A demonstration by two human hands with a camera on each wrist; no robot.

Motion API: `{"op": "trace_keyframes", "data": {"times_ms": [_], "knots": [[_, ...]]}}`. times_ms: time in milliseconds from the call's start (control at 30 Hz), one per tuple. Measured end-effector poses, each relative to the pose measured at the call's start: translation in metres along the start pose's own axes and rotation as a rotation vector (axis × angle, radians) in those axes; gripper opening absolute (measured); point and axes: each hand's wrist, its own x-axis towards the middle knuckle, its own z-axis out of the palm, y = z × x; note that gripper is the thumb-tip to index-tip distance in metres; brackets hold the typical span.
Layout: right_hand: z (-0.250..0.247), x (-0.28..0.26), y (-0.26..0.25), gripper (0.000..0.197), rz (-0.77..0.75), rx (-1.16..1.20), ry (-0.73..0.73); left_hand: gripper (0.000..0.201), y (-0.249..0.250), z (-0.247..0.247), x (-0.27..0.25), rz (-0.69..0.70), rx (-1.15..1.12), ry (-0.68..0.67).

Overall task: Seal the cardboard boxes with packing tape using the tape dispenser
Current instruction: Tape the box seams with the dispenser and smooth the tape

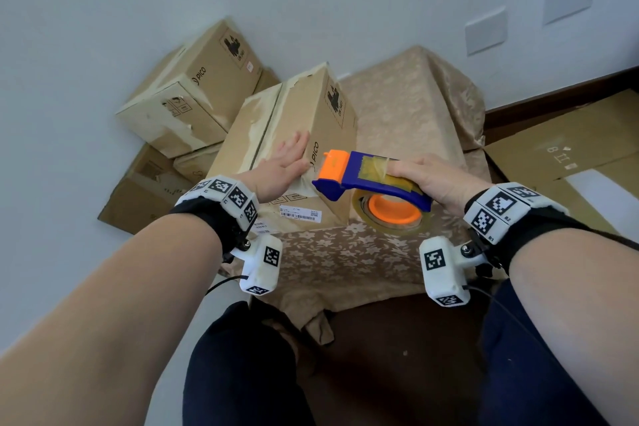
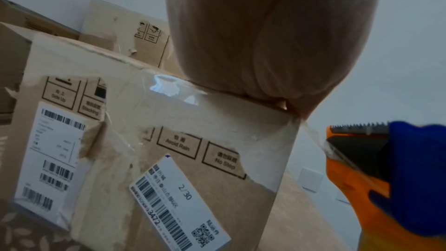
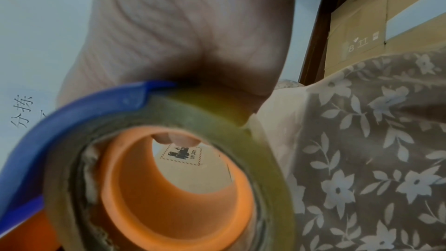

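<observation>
Cardboard box (image 1: 294,135) sits on the cloth-covered table (image 1: 349,252), left hand (image 1: 281,168) pressing flat on top. Right hand (image 1: 430,180) grips the tape dispenser (image 1: 366,180) at the near right corner; next, likely laying tape along the seam.

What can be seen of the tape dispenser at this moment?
The tape dispenser is blue plastic with an orange head and a serrated metal blade. It carries a roll of yellowish clear tape on an orange hub. The right hand grips it from above, held level above the floral cloth, its head beside the near corner of the cardboard box, where the left hand lies flat.
</observation>
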Motion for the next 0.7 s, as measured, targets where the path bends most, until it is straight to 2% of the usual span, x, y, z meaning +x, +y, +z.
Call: {"op": "trace_keyframes", "data": {"times_ms": [333, 467, 600, 700], "knots": [[-0.006, -0.001, 0.009, 0.035, 0.004, 0.025, -0.012, 0.063, 0.001, 0.0, 0.0, -0.005, 0.003, -0.007], [-0.01, -0.005, 0.011, 0.034, 0.012, 0.0, -0.002, 0.058, 0.002, 0.001, -0.001, -0.013, -0.008, 0.005], [-0.014, -0.009, 0.011, 0.033, 0.017, -0.044, 0.005, 0.064, 0.001, 0.001, -0.001, -0.016, 0.013, -0.005], [-0.015, -0.009, 0.01, 0.034, 0.019, -0.084, -0.01, 0.058, 0.002, 0.001, 0.0, -0.026, -0.003, 0.002]]}}
